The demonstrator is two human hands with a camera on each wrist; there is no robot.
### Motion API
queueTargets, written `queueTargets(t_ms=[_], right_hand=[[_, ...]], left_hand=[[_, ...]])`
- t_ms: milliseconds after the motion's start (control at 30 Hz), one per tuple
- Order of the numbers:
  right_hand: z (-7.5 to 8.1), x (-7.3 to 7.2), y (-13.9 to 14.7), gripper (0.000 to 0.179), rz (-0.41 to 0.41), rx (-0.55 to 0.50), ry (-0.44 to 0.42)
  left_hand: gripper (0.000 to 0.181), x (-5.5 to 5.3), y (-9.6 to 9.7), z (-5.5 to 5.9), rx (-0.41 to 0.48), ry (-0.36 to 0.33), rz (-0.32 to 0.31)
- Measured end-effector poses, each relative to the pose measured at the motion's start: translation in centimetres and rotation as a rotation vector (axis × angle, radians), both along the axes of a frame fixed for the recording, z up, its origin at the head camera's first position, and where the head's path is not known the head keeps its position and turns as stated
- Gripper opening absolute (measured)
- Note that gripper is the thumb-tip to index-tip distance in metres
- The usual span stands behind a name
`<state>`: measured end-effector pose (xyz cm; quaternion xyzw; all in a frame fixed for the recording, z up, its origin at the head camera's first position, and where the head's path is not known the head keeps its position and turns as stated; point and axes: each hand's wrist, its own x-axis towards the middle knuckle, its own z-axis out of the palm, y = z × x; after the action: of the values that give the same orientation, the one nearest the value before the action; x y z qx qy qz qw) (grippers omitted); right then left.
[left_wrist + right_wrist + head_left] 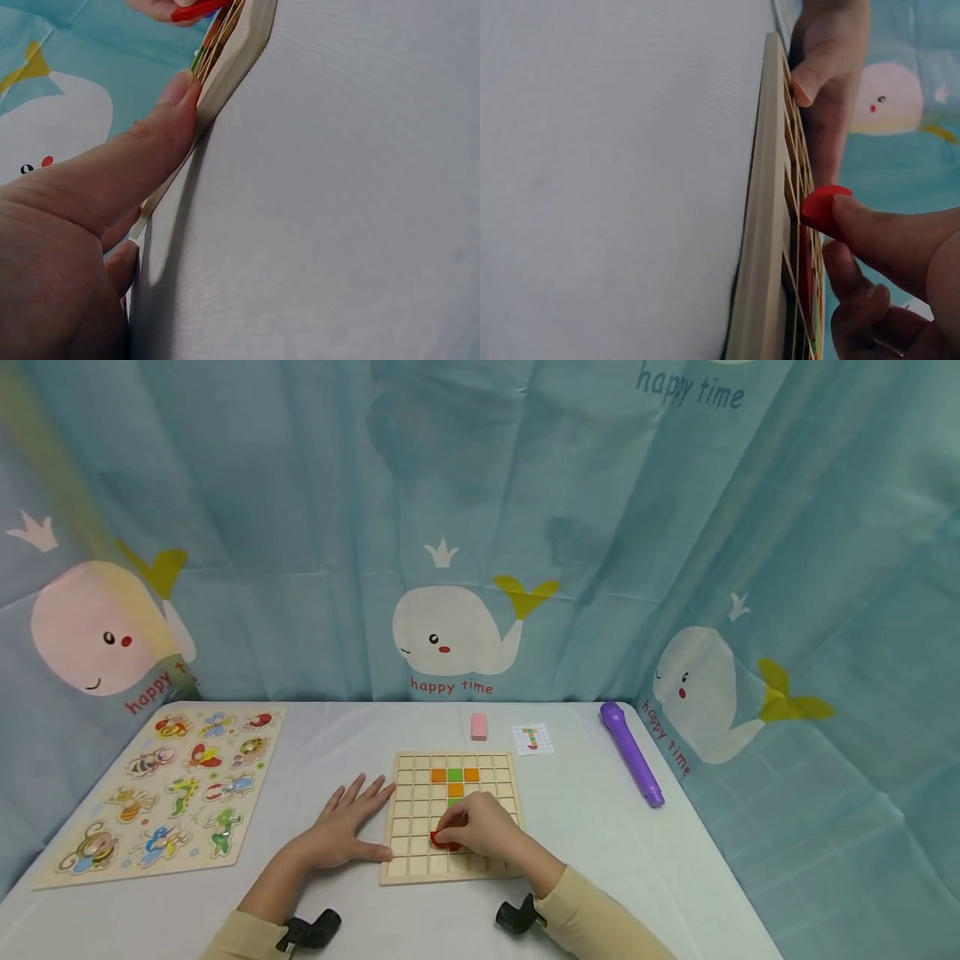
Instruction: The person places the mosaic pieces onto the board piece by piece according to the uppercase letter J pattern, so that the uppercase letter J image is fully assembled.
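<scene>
My right hand [483, 828] pinches a small red tile [822, 208] with a rounded edge between thumb and fingers. It holds the tile over the lower middle of a wooden grid board [408, 867]. Orange tiles [471, 774] and green tiles [454, 774] sit in the board's upper cells, running down the middle column. Another red tile [805, 270] lies in the grid below the pinching fingers, partly hidden. My left hand [341, 827] lies spread at the board's left side, its thumb touching the frame's edge, as the left wrist view confirms.
Behind the board are a pink block [478, 727] and a small pattern card [532, 739]. A purple stick-like object [632, 755] lies near the right edge of the white table [600, 860]. An insect puzzle board [168, 793] covers the left. Whale-print curtains [315, 568] hang behind.
</scene>
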<state>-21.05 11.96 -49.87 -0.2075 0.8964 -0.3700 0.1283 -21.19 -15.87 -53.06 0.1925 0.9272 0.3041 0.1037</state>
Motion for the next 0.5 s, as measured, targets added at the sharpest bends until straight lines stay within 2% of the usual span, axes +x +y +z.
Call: queueTargets(t_ms=[300,500], right_hand=[[-0.3,0.2,-0.3,0.008,-0.015,0.133,0.065],[0.3,0.1,0.8,0.008,-0.017,0.122,0.090]], left_hand=[[0.114,0.0,0.0,-0.1,-0.001,0.006,0.002],[0.114,0.1,0.0,-0.2,-0.002,0.021,0.006]])
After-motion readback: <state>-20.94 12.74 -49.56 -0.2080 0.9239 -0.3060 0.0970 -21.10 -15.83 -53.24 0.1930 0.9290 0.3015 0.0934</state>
